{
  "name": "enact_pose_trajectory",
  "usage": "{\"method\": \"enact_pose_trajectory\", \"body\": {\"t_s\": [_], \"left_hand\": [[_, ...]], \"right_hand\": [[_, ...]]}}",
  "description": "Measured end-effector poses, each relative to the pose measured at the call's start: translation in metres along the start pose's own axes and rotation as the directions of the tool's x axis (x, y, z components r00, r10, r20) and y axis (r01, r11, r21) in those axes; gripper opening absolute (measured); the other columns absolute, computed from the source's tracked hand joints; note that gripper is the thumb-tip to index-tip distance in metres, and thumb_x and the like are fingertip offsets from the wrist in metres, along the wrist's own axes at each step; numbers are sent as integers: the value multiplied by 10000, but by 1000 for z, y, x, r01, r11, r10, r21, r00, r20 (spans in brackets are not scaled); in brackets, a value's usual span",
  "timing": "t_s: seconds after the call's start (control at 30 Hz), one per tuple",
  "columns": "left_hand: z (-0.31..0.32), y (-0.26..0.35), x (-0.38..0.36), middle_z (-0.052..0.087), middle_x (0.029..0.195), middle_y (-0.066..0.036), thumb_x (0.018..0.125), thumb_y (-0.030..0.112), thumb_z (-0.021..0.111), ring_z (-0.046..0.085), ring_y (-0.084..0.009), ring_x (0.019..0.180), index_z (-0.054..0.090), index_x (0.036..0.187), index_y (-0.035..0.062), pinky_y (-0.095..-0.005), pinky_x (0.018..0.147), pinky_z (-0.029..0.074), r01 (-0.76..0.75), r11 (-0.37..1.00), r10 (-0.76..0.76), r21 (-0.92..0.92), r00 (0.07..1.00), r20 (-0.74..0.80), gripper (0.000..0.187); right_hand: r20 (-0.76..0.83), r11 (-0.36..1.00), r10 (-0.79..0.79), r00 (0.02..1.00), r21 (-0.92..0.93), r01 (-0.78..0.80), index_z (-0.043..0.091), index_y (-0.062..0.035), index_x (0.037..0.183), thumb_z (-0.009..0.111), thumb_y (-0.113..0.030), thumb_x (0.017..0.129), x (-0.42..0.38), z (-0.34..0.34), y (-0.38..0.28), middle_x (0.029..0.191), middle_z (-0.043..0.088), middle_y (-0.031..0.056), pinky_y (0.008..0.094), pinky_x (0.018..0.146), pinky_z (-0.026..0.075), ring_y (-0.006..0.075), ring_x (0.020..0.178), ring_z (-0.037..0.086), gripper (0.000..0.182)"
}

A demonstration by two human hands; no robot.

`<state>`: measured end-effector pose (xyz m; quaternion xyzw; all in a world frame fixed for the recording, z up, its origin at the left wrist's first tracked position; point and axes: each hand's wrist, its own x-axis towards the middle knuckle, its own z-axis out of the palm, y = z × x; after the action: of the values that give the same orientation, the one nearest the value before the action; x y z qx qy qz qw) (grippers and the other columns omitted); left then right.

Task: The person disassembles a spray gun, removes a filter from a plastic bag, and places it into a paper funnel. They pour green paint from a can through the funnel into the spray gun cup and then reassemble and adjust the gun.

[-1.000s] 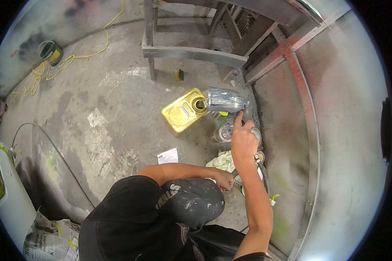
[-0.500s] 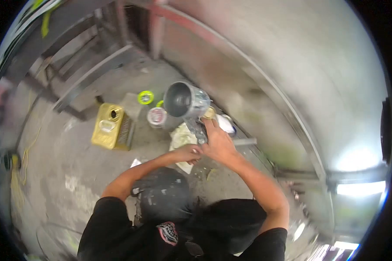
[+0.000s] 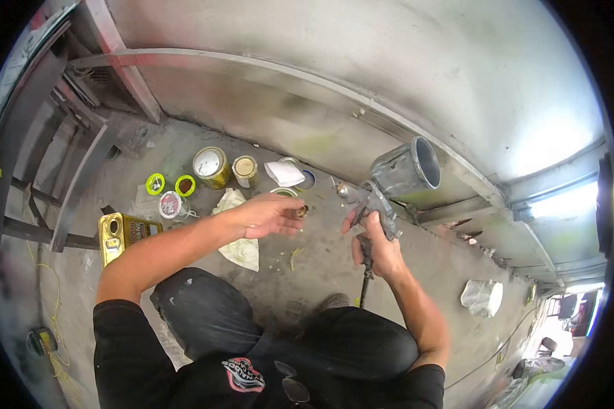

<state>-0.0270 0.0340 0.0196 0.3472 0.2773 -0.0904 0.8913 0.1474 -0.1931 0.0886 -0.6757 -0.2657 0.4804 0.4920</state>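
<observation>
A grey spray gun (image 3: 375,201) with a metal cup (image 3: 408,168) on top is in my right hand (image 3: 381,251), whose fingers are wrapped round its handle. The cup is tilted, with its mouth toward the right. A dark hose (image 3: 366,290) hangs from the bottom of the handle. To the left of the gun's front end, my left hand (image 3: 271,217) holds a small brass-coloured ring (image 3: 302,212) at its fingertips, apart from the gun. Below the left wrist, a pale stained cloth (image 3: 240,252) lies on the floor.
Open cans (image 3: 211,168), a smaller can (image 3: 245,170) and white paper (image 3: 284,173) stand or lie by the wall. Green-rimmed lids (image 3: 155,183), a round tub (image 3: 170,204) and a yellow tin (image 3: 113,235) are on the left. A crumpled silver container (image 3: 481,298) lies at right.
My view has turned to the right. My hands have moved apart, the right one raising the gun to the right. The brass-coloured ring now shows at my left fingertips.
</observation>
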Motion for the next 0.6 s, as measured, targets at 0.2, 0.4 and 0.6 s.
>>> {"method": "enact_pose_trajectory", "body": {"t_s": [0.2, 0.4, 0.6], "left_hand": [[44, -34, 28, 615, 1054, -75, 945, 124, 621, 644, -216, 968, 593, 1166, 28, -376, 888, 550, 52, 997, -56, 57, 996, 75, 243], [77, -48, 23, 605, 1040, -79, 993, 155, 598, 634, -203, 993, 582, 1182, 20, -367, 904, 549, 67, 990, -84, 125, 988, 131, 233], [42, -3, 24, 644, 1249, -85, 1046, 264, 575, 656, -201, 1065, 568, 1321, 28, -360, 934, 554, -158, 987, 158, -11, 987, 34, 363]], "right_hand": [[41, 983, -47, 998, 181, 39, 530, -13, 1208, 371, -598, 1046, -3, -1, 0, 972, 615, 139, 283, 411, 373, 174, 457, 498, 628], [106, 992, -65, 992, 113, 53, 545, -7, 1209, 360, -582, 1055, -2, -3, 4, 1002, 644, 126, 292, 428, 390, 167, 465, 517, 624], [80, 995, -95, 992, -14, 96, 543, -6, 1246, 389, -588, 1045, -13, -17, 4, 983, 659, 101, 287, 448, 416, 152, 484, 548, 635]]}}
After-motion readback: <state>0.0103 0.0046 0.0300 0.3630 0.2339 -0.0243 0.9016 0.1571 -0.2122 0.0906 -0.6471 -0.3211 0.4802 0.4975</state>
